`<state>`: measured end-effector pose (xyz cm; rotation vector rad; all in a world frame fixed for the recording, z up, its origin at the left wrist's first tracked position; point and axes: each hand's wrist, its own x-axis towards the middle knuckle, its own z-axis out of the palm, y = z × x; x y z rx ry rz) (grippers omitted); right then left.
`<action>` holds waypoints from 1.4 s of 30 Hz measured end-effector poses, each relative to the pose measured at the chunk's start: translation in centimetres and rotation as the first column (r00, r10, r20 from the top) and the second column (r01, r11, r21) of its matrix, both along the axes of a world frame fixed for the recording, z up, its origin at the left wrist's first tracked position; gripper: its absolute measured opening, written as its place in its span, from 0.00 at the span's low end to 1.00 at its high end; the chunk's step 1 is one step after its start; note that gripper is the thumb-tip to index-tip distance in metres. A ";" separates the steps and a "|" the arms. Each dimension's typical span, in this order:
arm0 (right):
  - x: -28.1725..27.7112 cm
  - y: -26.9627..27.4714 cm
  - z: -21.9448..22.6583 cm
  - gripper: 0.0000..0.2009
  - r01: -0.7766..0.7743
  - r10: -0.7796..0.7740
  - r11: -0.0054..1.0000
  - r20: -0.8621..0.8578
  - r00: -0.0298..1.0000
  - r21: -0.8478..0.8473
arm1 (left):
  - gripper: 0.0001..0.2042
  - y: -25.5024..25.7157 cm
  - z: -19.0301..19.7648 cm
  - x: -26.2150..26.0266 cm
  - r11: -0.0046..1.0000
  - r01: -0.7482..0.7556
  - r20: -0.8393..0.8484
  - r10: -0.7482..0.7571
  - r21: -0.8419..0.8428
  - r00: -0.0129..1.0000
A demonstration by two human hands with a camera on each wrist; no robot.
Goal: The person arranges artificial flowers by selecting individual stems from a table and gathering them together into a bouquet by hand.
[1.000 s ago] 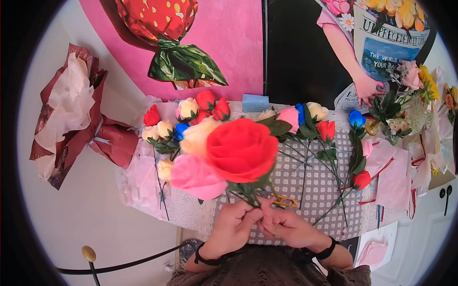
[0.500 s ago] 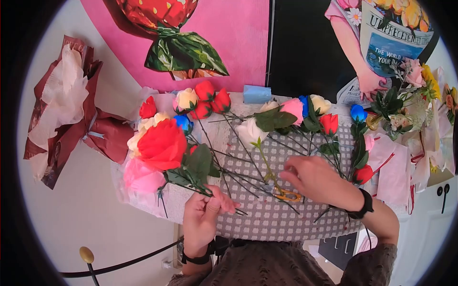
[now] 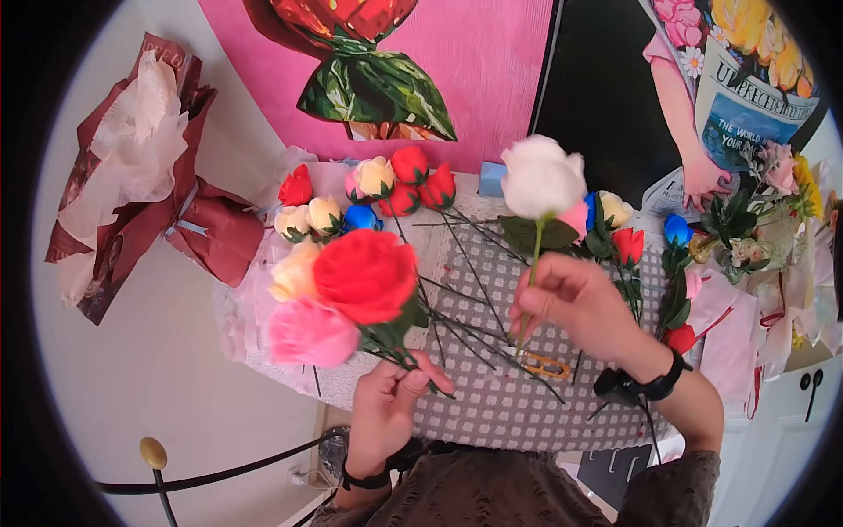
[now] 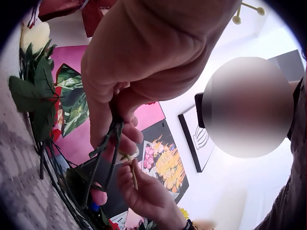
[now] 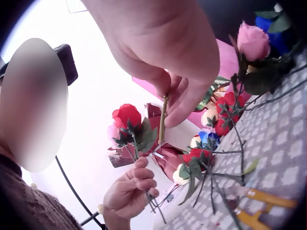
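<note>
My left hand (image 3: 384, 411) pinches the dark stems of a small bunch: a big red rose (image 3: 365, 277), a pink rose (image 3: 313, 332) and a cream one (image 3: 295, 272). In the left wrist view those stems (image 4: 113, 148) run down from between thumb and fingers. My right hand (image 3: 575, 303) holds a white rose (image 3: 542, 177) upright by its green stem (image 3: 536, 255), apart from the bunch. The right wrist view shows the cut stem end (image 5: 162, 120) between thumb and fingers; the white bloom is hidden there. Yellow-handled cutters (image 3: 546, 364) lie on the cloth below the right hand.
Loose roses (image 3: 410, 164) lie along the table's back and right, with bare stems across the checked cloth (image 3: 492, 413). A dark red wrapped bundle (image 3: 211, 233) is at the left. Pink paper (image 3: 725, 325) and more flowers (image 3: 746, 220) are at the right.
The hands have parted, the left going left with the bunch. The right hand has taken up the white rose from the cloth and raised it.
</note>
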<state>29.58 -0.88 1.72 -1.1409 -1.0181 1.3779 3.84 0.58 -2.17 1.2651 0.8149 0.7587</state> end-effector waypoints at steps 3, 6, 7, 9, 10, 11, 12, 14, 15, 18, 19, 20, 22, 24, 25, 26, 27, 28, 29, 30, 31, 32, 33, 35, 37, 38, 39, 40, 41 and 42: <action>-1.3 -2.0 -0.5 0.06 -0.059 0.053 0.992 0.058 0.997 0.111 | 0.05 -0.3 0.0 1.1 0.991 0.049 -0.096 -0.038 0.123 0.995; -2.4 -3.8 -1.0 0.12 -0.075 -0.002 0.983 0.422 0.906 0.165 | 0.07 -1.1 -3.0 0.5 0.821 0.178 -0.416 0.078 0.542 0.906; -2.5 -4.0 -1.9 0.12 -0.079 0.001 0.982 0.420 0.908 0.170 | 0.07 -1.6 -2.7 0.3 0.820 0.175 -0.418 0.084 0.545 0.904; -2.1 -4.4 -3.6 0.15 -0.262 -0.050 0.923 0.765 0.642 0.280 | 0.14 -2.6 -1.5 0.3 0.979 0.078 -0.498 0.028 0.191 0.867; -2.5 -4.2 -3.9 0.18 -0.175 0.005 0.970 0.708 0.706 0.168 | 0.19 -2.3 -3.9 -0.5 0.837 0.192 -0.529 0.132 0.513 0.838; -2.6 -4.2 -3.8 0.18 -0.177 0.003 0.969 0.708 0.706 0.173 | 0.19 -2.7 -6.1 -1.1 0.835 0.190 -0.529 0.136 0.517 0.838; -2.6 -4.2 -3.7 0.17 -0.182 -0.023 0.956 0.678 0.735 0.229 | 0.19 -2.9 -6.5 -1.1 0.859 0.142 -0.495 0.141 0.491 0.857; -3.0 -4.3 -2.7 0.16 -0.188 -0.047 0.938 0.646 0.762 0.290 | 0.19 -3.0 -7.1 -1.3 0.879 0.092 -0.459 0.153 0.468 0.875; -3.4 -4.5 -1.6 0.16 -0.128 -0.045 0.961 0.596 0.802 0.244 | 0.18 -2.9 -6.6 -1.3 0.813 0.168 -0.516 0.180 0.557 0.837; -4.2 -4.4 -1.2 0.15 -0.076 -0.071 0.960 0.499 0.864 0.268 | 0.16 -2.7 -4.2 0.0 0.813 0.161 -0.498 0.175 0.560 0.849; -4.4 -4.3 -1.5 0.14 -0.077 -0.089 0.938 0.450 0.889 0.338 | 0.15 -2.4 -3.1 0.7 0.880 0.081 -0.422 0.142 0.468 0.895; -4.7 -4.0 -1.8 0.14 -0.074 -0.092 0.938 0.448 0.889 0.338 | 0.15 -2.1 -2.3 1.0 0.880 0.085 -0.424 0.139 0.467 0.895; -5.4 -3.4 -2.2 0.09 0.052 -0.256 0.905 0.444 0.859 0.421 | 0.10 -1.6 -1.2 1.5 0.493 0.237 -0.432 0.330 0.837 0.839; -5.4 -3.0 -1.5 0.08 0.033 -0.165 0.941 0.370 0.914 0.337 | 0.12 -0.7 -0.6 1.0 0.686 0.284 -0.498 0.132 0.670 0.857; -5.4 -2.8 -1.2 0.07 0.001 -0.076 0.967 0.286 0.955 0.255 | 0.14 -0.1 0.2 1.1 0.821 0.340 -0.504 -0.075 0.458 0.861; -5.7 -2.6 -1.2 0.06 0.011 -0.038 0.977 0.122 0.992 0.215 | 0.13 -0.2 1.6 1.5 0.825 0.337 -0.464 -0.105 0.453 0.880; -5.6 -2.5 -1.1 0.06 0.011 -0.037 0.977 0.121 0.992 0.212 | 0.13 -0.1 2.3 1.7 0.827 0.337 -0.465 -0.105 0.450 0.879; -5.5 -2.4 -1.1 0.05 0.006 -0.011 0.992 0.038 0.999 0.129 | 0.11 0.0 2.8 1.9 0.863 0.340 -0.455 -0.148 0.374 0.878; -5.4 -2.4 -1.1 0.04 -0.005 0.007 0.999 -0.046 0.999 0.047 | 0.09 0.0 2.9 2.1 0.892 0.342 -0.440 -0.190 0.297 0.878; -5.3 -2.4 -0.9 0.05 0.025 -0.023 0.999 -0.056 0.998 0.034 | 0.09 -0.2 2.8 2.2 0.892 0.342 -0.440 -0.191 0.297 0.877; -5.1 -2.4 -1.0 0.05 0.026 -0.024 0.999 -0.057 0.998 0.034 | 0.07 -0.4 2.5 2.4 0.927 0.284 -0.425 -0.161 0.244 0.891; -4.9 -2.4 -1.0 0.06 0.071 -0.068 0.997 -0.065 0.996 0.045 | 0.07 -0.6 2.2 2.5 0.956 0.226 -0.411 -0.132 0.187 0.902; -4.6 -2.4 -1.0 0.07 0.115 -0.111 0.992 -0.074 0.991 0.054 | 0.07 -0.7 2.0 2.7 0.956 0.229 -0.412 -0.136 0.184 0.901; -3.6 -2.2 -0.7 0.07 0.127 -0.120 0.988 -0.088 0.989 0.085 | 0.10 -0.8 1.6 2.9 0.993 0.092 -0.222 -0.073 0.076 0.972; -2.4 -2.2 -0.4 0.06 0.157 -0.154 0.984 -0.039 0.987 0.086 | 0.10 -0.7 1.9 3.3 0.999 0.032 -0.086 -0.030 0.031 0.996; -1.7 -2.3 0.0 0.06 0.189 -0.185 0.977 -0.047 0.982 0.104 | 0.10 -0.7 2.0 3.4 0.999 -0.026 0.047 0.027 -0.023 0.999; -1.0 -2.5 0.6 0.06 0.193 -0.190 0.976 -0.045 0.981 0.101 | 0.10 -0.6 2.0 3.4 0.999 -0.021 0.049 0.022 -0.026 0.999; -0.3 -2.6 1.4 0.06 0.259 -0.269 0.950 0.037 0.962 0.173 | 0.10 -0.5 1.9 3.2 0.999 -0.044 0.046 0.045 -0.019 0.998; 0.4 -2.8 1.8 0.05 0.316 -0.352 0.915 0.112 0.929 0.251 | 0.10 -0.3 1.8 3.1 0.998 -0.065 0.043 0.065 -0.011 0.997; 0.9 -2.9 1.7 0.07 0.333 -0.421 0.881 0.235 0.876 0.337 | 0.10 -0.3 1.7 2.9 0.998 -0.054 0.009 0.054 -0.026 0.998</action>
